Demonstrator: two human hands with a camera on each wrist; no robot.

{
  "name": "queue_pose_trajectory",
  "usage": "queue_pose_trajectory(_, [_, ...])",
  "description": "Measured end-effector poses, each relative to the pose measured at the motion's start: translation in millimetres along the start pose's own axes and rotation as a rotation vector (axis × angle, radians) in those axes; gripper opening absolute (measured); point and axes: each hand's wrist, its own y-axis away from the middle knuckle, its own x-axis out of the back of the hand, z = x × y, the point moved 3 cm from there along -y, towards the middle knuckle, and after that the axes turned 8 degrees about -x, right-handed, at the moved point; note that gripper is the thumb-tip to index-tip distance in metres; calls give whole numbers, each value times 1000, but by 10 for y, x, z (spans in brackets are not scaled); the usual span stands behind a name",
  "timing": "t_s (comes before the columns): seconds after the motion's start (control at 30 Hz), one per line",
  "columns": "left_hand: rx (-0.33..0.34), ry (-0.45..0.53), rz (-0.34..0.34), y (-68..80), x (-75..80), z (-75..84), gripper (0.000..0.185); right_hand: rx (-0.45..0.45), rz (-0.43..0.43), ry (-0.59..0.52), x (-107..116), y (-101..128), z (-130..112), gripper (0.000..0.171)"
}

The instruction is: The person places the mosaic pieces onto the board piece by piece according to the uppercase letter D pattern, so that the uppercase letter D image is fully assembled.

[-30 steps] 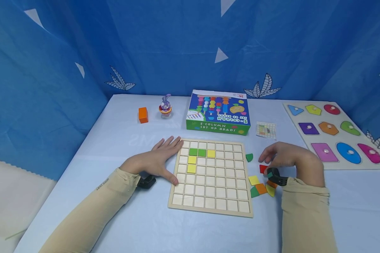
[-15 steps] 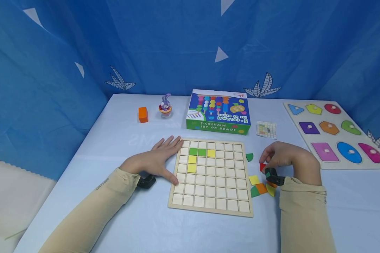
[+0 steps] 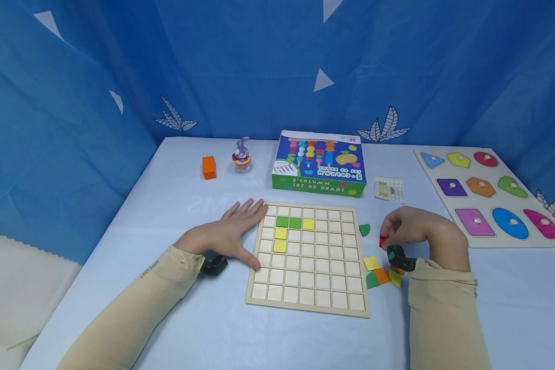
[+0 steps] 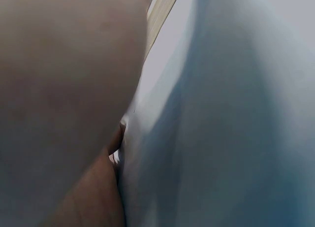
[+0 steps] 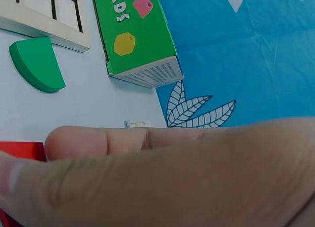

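A wooden grid board lies at mid table, with two green square tiles and several yellow square tiles in its cells. My left hand rests spread at the board's left edge, fingertips and thumb on its frame. To the right of the board, my right hand pinches a small red tile. The right wrist view shows the thumb across this red tile, covering much of it. A green quarter-round piece lies between the board and my right hand. The left wrist view is mostly skin and tablecloth.
Loose yellow, orange and green pieces lie by the board's lower right. Behind stand a bead-set box, a rabbit figure and an orange block. A pattern card and a shape puzzle lie right.
My right hand has shifted slightly left, its fingers closing round the red tile, which moved a little away from me and now shows less. The left hand and the board stay put.
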Motion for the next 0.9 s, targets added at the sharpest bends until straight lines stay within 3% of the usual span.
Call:
queue_pose_trajectory(0.5, [15, 1, -10, -4, -5, -10, 145, -5, -11, -10, -17, 11, 15, 30])
queue_pose_trajectory(0.73, [10, -2, -4, -12, -12, -26, 145, -55, -73, -59, -24, 7, 28, 27])
queue_pose_trajectory(0.9, [10, 0, -4, -10, -16, -31, 146, -78, -67, -78, -36, 6, 60, 33])
